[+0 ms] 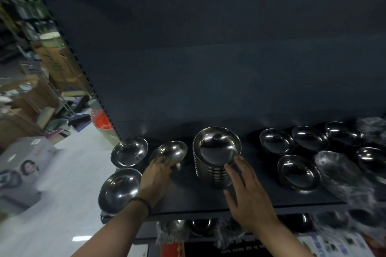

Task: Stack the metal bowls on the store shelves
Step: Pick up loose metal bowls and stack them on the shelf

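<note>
A tall stack of metal bowls (pixel 216 152) stands mid-shelf on the dark shelf (pixel 208 198). My right hand (pixel 248 192) is spread open against the stack's near side, its fingertips touching the rim and wall. My left hand (pixel 156 175) grips the near edge of a tilted single metal bowl (pixel 173 150) just left of the stack. Two more loose bowls lie further left, the rear left bowl (pixel 129 151) and the front left bowl (pixel 120 189). Several single bowls (pixel 298 171) lie on the right half of the shelf.
Plastic-wrapped bowls (pixel 342 175) sit at the shelf's right end. A lower shelf (pixel 200 227) holds more bowls. The shelf's dark back panel (pixel 229 69) rises behind. To the left lie a white floor (pixel 62 194), cardboard boxes (pixel 56 64) and an orange item (pixel 102 120).
</note>
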